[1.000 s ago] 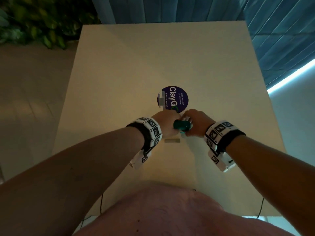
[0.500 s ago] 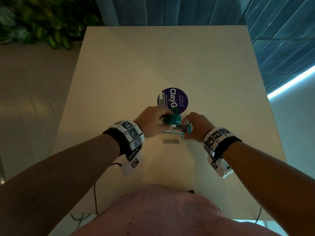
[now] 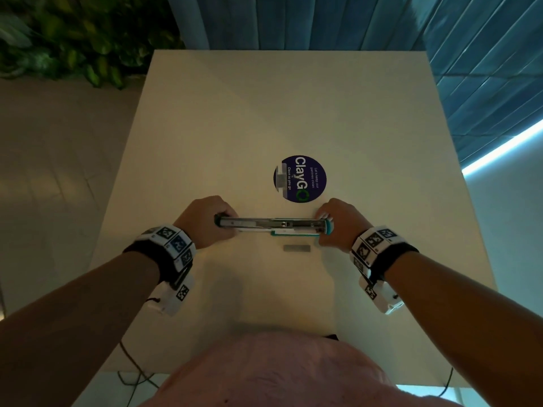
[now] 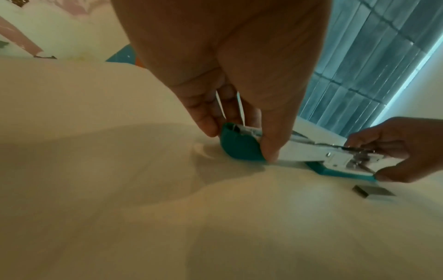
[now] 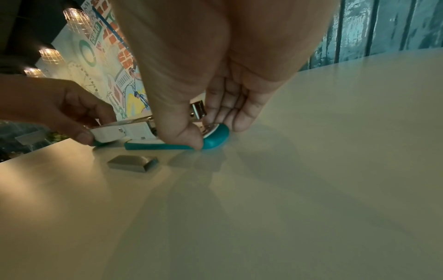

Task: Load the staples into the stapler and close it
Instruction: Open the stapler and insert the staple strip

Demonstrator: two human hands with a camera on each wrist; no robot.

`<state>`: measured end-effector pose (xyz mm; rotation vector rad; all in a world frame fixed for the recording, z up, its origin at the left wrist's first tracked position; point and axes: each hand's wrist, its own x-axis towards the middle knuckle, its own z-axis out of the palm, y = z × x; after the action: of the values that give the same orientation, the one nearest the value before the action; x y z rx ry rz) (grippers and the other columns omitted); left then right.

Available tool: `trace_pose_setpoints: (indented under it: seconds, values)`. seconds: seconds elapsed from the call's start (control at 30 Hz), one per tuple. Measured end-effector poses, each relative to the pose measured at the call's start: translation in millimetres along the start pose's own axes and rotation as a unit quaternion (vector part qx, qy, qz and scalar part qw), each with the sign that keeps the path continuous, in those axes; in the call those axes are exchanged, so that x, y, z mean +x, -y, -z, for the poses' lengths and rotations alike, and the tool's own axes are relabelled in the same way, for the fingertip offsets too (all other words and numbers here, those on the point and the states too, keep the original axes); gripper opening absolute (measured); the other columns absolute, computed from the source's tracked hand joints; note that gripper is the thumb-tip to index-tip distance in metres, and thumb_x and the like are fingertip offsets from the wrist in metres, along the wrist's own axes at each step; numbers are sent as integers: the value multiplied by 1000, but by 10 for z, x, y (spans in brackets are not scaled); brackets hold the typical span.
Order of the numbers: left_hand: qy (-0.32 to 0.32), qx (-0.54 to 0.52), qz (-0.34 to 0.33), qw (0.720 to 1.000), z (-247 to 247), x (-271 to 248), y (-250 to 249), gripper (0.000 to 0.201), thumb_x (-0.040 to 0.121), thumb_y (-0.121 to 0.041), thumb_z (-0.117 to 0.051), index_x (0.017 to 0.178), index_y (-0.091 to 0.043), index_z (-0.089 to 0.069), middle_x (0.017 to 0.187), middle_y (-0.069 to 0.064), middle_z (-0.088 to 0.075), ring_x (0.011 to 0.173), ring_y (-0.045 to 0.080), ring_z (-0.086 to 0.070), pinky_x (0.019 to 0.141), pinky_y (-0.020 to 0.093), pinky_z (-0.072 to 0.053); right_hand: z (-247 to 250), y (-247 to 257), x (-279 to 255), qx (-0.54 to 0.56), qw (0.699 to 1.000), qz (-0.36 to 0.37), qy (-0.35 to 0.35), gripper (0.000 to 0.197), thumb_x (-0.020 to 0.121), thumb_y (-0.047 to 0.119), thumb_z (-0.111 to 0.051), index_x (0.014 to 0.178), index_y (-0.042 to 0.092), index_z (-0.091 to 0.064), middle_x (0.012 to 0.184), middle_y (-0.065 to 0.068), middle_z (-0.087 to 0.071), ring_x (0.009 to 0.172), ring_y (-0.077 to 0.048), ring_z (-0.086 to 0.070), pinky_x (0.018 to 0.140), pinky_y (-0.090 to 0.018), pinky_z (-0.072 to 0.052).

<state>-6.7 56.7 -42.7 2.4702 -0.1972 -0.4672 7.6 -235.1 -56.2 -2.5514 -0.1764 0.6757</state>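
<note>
A teal and white stapler (image 3: 273, 224) lies swung open flat across the table, its metal channel facing up. My left hand (image 3: 221, 222) pinches the teal cover end (image 4: 239, 146) on the left. At the right end, my right hand (image 3: 323, 227) pinches the teal base (image 5: 214, 141) between thumb and fingers. A short grey strip of staples (image 3: 296, 248) lies loose on the table just in front of the stapler's right half; it also shows in the wrist views as the staples (image 4: 374, 192) and staples (image 5: 133, 161). Neither hand touches it.
A round dark blue "ClayGO" sticker (image 3: 299, 179) sits on the pale table (image 3: 264, 113) just beyond the stapler, with a small pale object (image 3: 280, 179) at its left edge. Green plants (image 3: 73, 39) stand beyond the table's far left corner.
The stapler was folded between my two hands close together. My left hand has since swung the cover out to the left until the stapler lies flat and open. The staples have not moved.
</note>
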Motion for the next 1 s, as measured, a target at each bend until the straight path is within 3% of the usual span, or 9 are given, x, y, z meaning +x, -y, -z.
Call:
trace_pose_setpoints:
  seconds: [0.17,0.27,0.33,0.5,0.57,0.67,0.77,0.93,1.0]
  values:
    - [-15,-8,13,1000,-120,43,86,25,67,-21,-78,89,-20,-66,88,8,-64,80,24,-59,77,44,-52,9,5,-29,-32,999,11,13,43,63,15,-74,103,15,-57,108,-6,-53,100,-22,-51,89,-34,-47]
    - [-13,-9,8,1000,-130,40,110,25,67,-20,-78,89,-20,-65,88,8,-63,79,24,-58,75,41,-51,19,118,-152,-33,996,72,-41,44,68,13,-70,108,14,-51,111,-3,-49,102,-18,-43,87,-30,-45]
    - [-13,-10,6,1000,-130,28,124,28,67,-19,-78,92,-19,-65,90,9,-64,81,25,-58,74,38,-49,-3,260,-277,-28,989,132,-55,35,73,16,-66,104,15,-51,109,-3,-51,99,-17,-43,85,-31,-46]
    - [-25,-12,9,1000,-159,10,149,33,67,-15,-78,98,-14,-64,94,11,-64,85,25,-59,75,31,-43,-250,401,-380,-138,977,156,53,35,86,22,-56,119,14,-50,123,-6,-50,113,-23,-44,99,-36,-41]
    - [-22,-11,11,1000,-154,8,147,32,68,-14,-77,97,-15,-65,94,10,-63,85,25,-58,74,30,-40,-335,371,-395,-146,974,167,50,30,86,17,-54,116,13,-54,121,-8,-54,113,-27,-47,101,-39,-43]
    - [-16,-2,11,1000,-142,11,133,31,68,-13,-77,97,-14,-65,94,11,-63,85,26,-58,74,31,-41,-442,261,-340,-137,978,156,34,15,87,15,-51,99,11,-60,105,-9,-61,101,-28,-54,91,-45,-51]
    - [-14,-3,13,1000,-135,10,121,30,68,-13,-76,96,-14,-65,94,11,-63,84,26,-57,73,31,-40,-407,285,-328,-117,982,138,53,16,91,16,-47,102,11,-57,110,-11,-57,107,-28,-49,97,-42,-45]
    - [-20,-6,9,1000,-140,7,124,28,68,-13,-77,93,-16,-65,91,9,-62,81,26,-57,71,31,-40,-141,343,-253,-49,986,146,-68,13,89,16,-49,94,9,-59,95,-10,-59,91,-25,-49,79,-36,-47]
    - [-19,-3,10,1000,-142,10,121,28,68,-14,-76,93,-17,-65,91,8,-62,81,25,-57,71,31,-40,-56,312,-189,-62,987,132,-63,13,88,18,-49,94,11,-59,95,-8,-58,91,-23,-48,77,-33,-46]
